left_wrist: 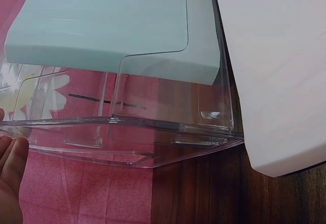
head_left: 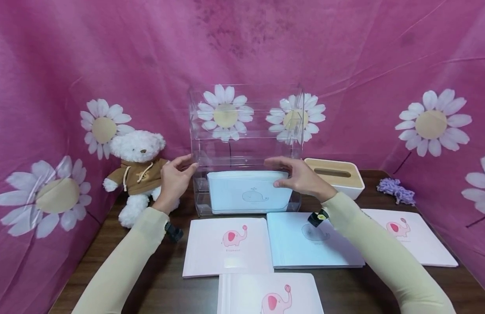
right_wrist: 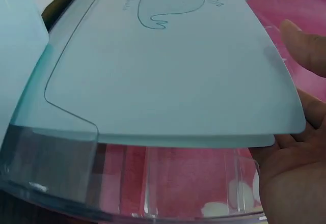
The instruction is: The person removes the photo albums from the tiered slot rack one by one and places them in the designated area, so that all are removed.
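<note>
A clear tiered display rack (head_left: 246, 138) stands upright against the cloth. Its lowest tier holds pale blue booklets with a whale drawing (head_left: 226, 192); the right wrist view reveals a second blue edge behind the front cover (right_wrist: 204, 81). My left hand (head_left: 174, 181) holds the rack's left side panel (left_wrist: 168, 124), with fingertips on either side of its edge. At the booklets' upper right corner is my right hand (head_left: 301, 176). Its fingers (right_wrist: 310, 107) lie partly hidden behind that corner, while the thumb (right_wrist: 305, 46) stands apart from the cover.
Pink elephant booklets (head_left: 211, 244), (head_left: 422, 235), (head_left: 242, 288) and another blue whale booklet (head_left: 293, 248) lie on the dark wooden table (head_left: 148, 279). A white teddy bear (head_left: 134, 213) sits left, a wood-topped tissue box (head_left: 354, 192) right, beside a purple fuzzy item (head_left: 397, 190).
</note>
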Demonstrator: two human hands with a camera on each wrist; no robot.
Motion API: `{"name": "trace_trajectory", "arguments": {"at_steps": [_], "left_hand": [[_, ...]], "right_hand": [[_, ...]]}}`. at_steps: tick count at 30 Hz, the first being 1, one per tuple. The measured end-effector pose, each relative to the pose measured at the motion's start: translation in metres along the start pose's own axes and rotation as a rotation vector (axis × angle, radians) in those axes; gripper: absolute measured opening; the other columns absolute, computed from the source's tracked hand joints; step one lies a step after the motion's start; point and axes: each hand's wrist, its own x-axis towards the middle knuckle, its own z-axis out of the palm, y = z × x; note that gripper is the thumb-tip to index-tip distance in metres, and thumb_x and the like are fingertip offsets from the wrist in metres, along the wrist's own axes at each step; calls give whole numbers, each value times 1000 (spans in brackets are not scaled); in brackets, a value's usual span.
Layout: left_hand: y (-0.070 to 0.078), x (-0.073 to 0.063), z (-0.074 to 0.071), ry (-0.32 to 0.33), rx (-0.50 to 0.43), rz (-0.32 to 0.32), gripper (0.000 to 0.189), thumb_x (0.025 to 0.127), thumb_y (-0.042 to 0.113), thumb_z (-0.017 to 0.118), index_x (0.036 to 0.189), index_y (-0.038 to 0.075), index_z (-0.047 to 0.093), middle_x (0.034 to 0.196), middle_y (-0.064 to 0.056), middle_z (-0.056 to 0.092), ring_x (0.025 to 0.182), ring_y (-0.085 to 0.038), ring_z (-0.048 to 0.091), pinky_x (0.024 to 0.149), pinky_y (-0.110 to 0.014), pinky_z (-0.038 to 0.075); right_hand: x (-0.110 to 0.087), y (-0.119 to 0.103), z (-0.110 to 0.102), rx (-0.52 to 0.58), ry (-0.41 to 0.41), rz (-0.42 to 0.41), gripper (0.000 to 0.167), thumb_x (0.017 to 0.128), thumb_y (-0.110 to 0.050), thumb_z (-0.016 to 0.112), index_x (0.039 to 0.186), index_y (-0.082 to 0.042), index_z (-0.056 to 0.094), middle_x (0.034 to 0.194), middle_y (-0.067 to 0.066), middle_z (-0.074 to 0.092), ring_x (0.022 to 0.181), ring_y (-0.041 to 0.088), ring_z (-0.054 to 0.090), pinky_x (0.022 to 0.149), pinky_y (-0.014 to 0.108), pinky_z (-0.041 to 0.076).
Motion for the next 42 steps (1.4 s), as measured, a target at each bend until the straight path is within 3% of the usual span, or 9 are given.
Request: {"name": "trace_trajectory", "arguments": {"at_steps": [6, 13, 16, 21, 24, 34, 38, 42], "left_hand": [[1, 0, -1, 18, 23, 15, 38, 91, 20, 77, 127, 9, 72, 121, -13, 75, 102, -19, 71, 70, -7, 50], [2, 0, 0, 6, -2, 9, 38, 91, 19, 76, 128, 9, 71, 120, -15, 74, 108, -26, 71, 70, -6, 50], [2, 1, 1, -1, -8, 10, 39, 92, 19, 76, 128, 8, 71, 122, -15, 74, 110, -27, 71, 71, -6, 51], [2, 1, 2, -16, -16, 9, 39, 92, 20, 76, 129, 8, 70, 125, -15, 72, 113, -27, 70, 73, -6, 51], [1, 1, 2, -5, -15, 7, 39, 91, 20, 77, 128, 9, 71, 124, -15, 73, 111, -27, 70, 72, -6, 51], [0, 0, 1, 12, -11, 19, 38, 92, 17, 76, 128, 9, 71, 120, -16, 75, 109, -27, 71, 72, -6, 51], [1, -1, 0, 13, -6, 7, 38, 92, 18, 76, 128, 10, 71, 120, -16, 75, 109, -26, 71, 73, -6, 51], [2, -1, 1, 5, -8, 1, 38, 92, 17, 76, 129, 10, 71, 121, -15, 74, 110, -27, 70, 74, -6, 51]], "right_hand": [[-3, 6, 15, 35, 15, 20, 58, 86, -11, 81, 140, -13, 61, 142, 6, 63, 134, 25, 56, 112, 42, 46], [-9, 17, 30, 143, 98, 172, 46, 88, -14, 79, 132, -18, 66, 136, 4, 67, 114, 20, 66, 96, 35, 55], [-11, 22, 33, 196, 126, 207, 46, 88, -16, 79, 132, -14, 66, 133, 6, 68, 110, 16, 68, 92, 31, 56], [-12, 24, 36, 236, 175, 205, 48, 87, -15, 80, 131, -6, 66, 134, 9, 67, 110, 13, 67, 91, 29, 56], [-12, 24, 38, 257, 195, 212, 45, 87, -15, 80, 129, -8, 68, 133, 9, 68, 109, 11, 67, 91, 29, 57], [-10, 25, 49, 373, 296, 246, 37, 85, -8, 79, 120, -3, 71, 103, -4, 78, 91, 11, 73, 83, 28, 60], [-10, 24, 50, 371, 313, 255, 34, 85, -9, 79, 118, -6, 72, 103, -5, 78, 92, 11, 72, 83, 27, 60], [-9, 24, 50, 357, 330, 250, 37, 85, -8, 79, 120, -4, 71, 108, 2, 77, 91, 11, 71, 83, 27, 60]]}}
